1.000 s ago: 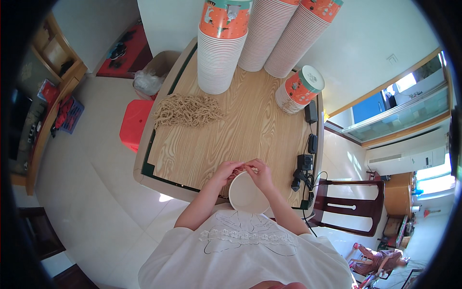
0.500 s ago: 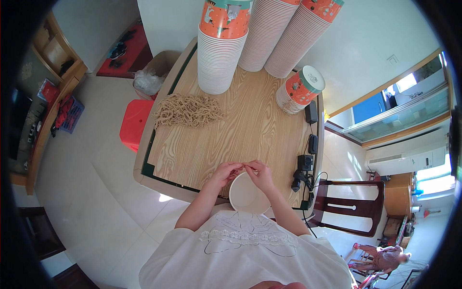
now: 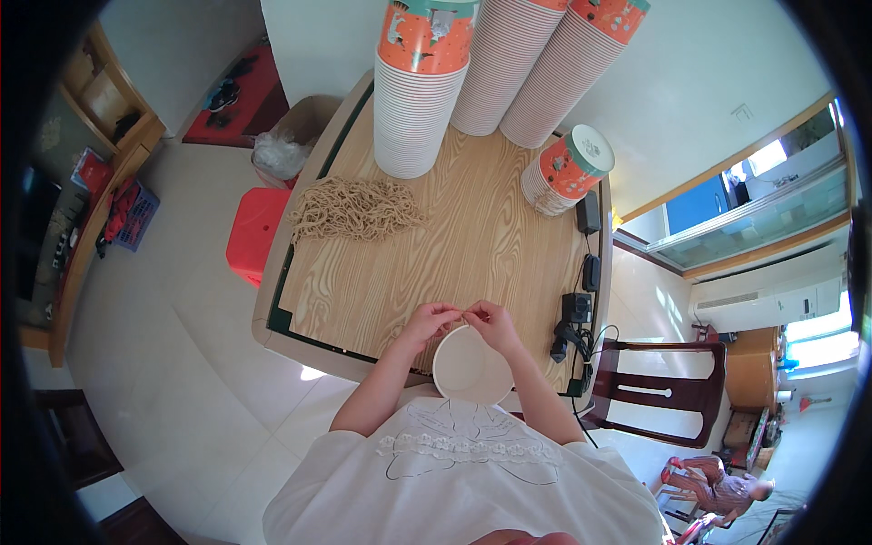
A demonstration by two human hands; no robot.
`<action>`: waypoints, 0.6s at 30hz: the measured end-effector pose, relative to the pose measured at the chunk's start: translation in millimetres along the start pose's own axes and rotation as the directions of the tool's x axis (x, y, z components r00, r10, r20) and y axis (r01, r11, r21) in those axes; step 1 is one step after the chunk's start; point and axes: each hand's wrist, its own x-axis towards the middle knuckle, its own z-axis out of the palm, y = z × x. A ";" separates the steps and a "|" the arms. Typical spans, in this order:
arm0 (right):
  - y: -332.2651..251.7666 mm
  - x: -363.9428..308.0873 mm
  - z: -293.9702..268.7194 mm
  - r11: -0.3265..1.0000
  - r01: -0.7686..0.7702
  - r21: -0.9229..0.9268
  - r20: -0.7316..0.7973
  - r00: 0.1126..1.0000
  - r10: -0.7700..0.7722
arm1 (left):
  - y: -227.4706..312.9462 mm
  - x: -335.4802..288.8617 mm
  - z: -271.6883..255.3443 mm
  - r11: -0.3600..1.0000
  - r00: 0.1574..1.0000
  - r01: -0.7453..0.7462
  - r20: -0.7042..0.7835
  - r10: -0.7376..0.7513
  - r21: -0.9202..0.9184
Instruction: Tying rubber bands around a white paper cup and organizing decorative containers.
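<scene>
My left hand (image 3: 430,323) and my right hand (image 3: 491,327) meet fingertip to fingertip over the near part of the table. Both are closed in a pinch; whatever lies between the fingers is too small to make out. Just below them, a white paper bucket (image 3: 472,368) faces me with its open mouth, between my forearms and against my shirt. A heap of tan twisted cords (image 3: 356,209) lies farther off to the left on the wood-grain table (image 3: 427,272).
Tall stacks of paper buckets (image 3: 418,118) stand at the table's far side. A shorter upside-down stack (image 3: 570,171) sits at the right, above black adapters and cables (image 3: 576,309). A red stool (image 3: 257,234) and a dark chair (image 3: 663,392) flank the table. Another person (image 3: 722,486) is at lower right.
My hands have shifted only slightly, still pinched together above the bucket. The other person at lower right has changed posture. The stacks and the cord heap stay put.
</scene>
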 end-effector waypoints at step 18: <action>6.1 1.7 0.9 1.000 -0.022 -0.019 0.001 1.000 0.022 | 1.5 2.2 0.0 0.995 0.999 0.003 -0.034 0.000 0.102</action>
